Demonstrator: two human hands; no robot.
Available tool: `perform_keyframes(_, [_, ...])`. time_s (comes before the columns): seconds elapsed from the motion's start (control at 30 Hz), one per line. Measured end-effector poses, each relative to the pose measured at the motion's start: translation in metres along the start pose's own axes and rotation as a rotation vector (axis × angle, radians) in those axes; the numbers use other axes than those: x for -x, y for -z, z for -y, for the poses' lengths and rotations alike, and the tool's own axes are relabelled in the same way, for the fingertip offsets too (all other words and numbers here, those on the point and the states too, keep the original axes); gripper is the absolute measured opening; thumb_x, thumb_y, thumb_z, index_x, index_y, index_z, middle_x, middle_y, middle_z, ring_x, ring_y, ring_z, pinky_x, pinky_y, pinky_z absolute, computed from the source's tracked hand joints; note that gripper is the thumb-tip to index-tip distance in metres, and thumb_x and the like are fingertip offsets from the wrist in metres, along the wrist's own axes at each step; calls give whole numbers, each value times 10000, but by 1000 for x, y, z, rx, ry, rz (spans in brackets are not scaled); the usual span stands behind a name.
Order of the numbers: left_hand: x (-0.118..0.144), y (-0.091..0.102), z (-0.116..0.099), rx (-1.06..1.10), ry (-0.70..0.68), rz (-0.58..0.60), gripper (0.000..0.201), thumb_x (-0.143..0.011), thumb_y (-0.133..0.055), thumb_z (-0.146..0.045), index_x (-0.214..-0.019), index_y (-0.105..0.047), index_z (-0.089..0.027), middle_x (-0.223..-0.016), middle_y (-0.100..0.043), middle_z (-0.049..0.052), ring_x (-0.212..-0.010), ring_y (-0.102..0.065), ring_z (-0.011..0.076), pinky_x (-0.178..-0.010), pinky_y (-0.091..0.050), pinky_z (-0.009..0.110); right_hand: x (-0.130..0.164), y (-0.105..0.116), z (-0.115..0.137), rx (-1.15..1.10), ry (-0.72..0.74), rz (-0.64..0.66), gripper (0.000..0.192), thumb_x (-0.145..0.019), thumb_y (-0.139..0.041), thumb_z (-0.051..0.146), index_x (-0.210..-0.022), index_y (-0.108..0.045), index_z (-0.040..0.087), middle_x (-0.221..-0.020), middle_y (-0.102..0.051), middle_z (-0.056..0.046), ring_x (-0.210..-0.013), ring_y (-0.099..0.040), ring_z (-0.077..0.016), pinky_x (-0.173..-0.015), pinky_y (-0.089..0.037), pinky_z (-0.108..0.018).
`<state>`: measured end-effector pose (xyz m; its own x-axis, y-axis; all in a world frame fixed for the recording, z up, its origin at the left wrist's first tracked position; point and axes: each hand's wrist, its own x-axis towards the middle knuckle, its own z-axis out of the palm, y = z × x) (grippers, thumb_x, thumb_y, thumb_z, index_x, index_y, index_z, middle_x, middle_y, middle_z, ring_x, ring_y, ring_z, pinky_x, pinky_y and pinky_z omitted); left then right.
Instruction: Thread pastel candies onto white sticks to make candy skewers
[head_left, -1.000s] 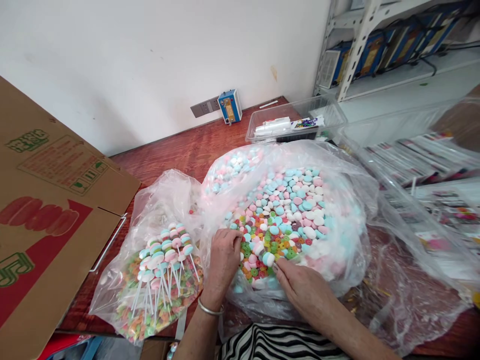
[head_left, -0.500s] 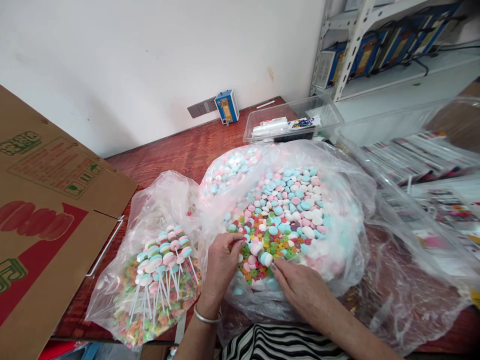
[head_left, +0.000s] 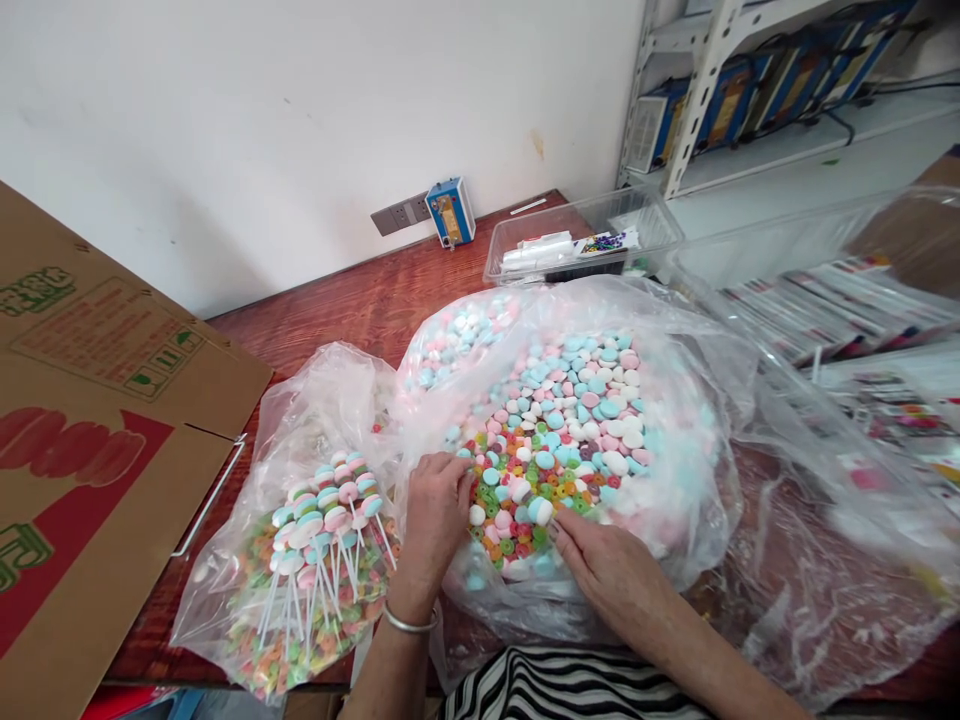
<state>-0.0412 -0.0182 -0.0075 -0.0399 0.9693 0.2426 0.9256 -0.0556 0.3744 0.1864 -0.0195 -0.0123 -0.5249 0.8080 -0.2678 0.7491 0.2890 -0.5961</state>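
Right hand (head_left: 600,565) apparently pinching blue-and-white candy piece (head_left: 540,511) at fingertips, left hand (head_left: 435,515) beside it, fingers curled among loose candies (head_left: 577,420), grip content unclear, large plastic bag (head_left: 697,340) beneath, finished lollipops (head_left: 322,520) left of both.

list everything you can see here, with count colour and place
big bag: one, clear, centre, full of pink, blue, white sweets and coloured rings
small bag: one, clear, left of it
lollipops: many, pastel, white sticks, in small bag
cardboard box: one, brown, far left
tray: one, clear, behind big bag
table: one, reddish wood
shelf: one, white, top right
left hand: in big bag, on sweets
right hand: in big bag, fingertips at a sweet
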Motion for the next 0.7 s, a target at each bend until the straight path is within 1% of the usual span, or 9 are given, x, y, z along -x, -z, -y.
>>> perform_keyframes(0.1, [-2,-9,-1,-89,11,14,92,-844,-626,-160,-876,-683,-224,-943,-681,55,-955,-565,262,-848,-431,407,0,1,1,30,-9,3,305,-1008,-302,272,-1062,-593,197,-884,-741,-79,-807,-698,-243,-630,-370,-290])
perform_keyframes(0.2, [0,-14,-6,-49,49,-10,82,-846,-602,-139,-830,-645,-208,-900,-670,51,-944,-570,255,-848,-423,399,1,2,2,47,-15,9,299,-1006,-312,267,-1073,-594,191,-879,-744,-79,-796,-699,-238,-622,-366,-288])
perform_keyframes(0.3, [2,-13,-11,136,133,-40,81,-869,-564,-172,-852,-634,-209,-883,-666,42,-890,-590,224,-810,-436,359,2,3,4,46,-20,18,293,-1006,-321,270,-1074,-594,190,-889,-747,-79,-797,-699,-236,-623,-366,-288])
perform_keyframes(0.47, [2,-10,-21,613,336,17,96,-867,-576,-256,-861,-654,-202,-827,-684,12,-768,-612,165,-716,-460,275,1,3,4,17,-3,11,304,-1006,-310,265,-1066,-596,182,-885,-739,-87,-800,-695,-245,-636,-372,-296])
perform_keyframes(0.57, [0,-11,-26,740,409,10,105,-832,-616,-276,-822,-658,-180,-797,-680,12,-757,-602,155,-704,-459,254,1,2,3,9,-2,4,301,-1001,-315,267,-1057,-598,179,-866,-738,-91,-782,-694,-253,-622,-362,-298])
perform_keyframes(0.7, [1,-14,-32,882,446,36,116,-785,-677,-292,-781,-665,-177,-740,-656,-1,-706,-583,139,-672,-455,238,1,-1,0,-5,1,-18,303,-993,-313,258,-1049,-601,180,-837,-733,-91,-752,-687,-254,-607,-348,-300])
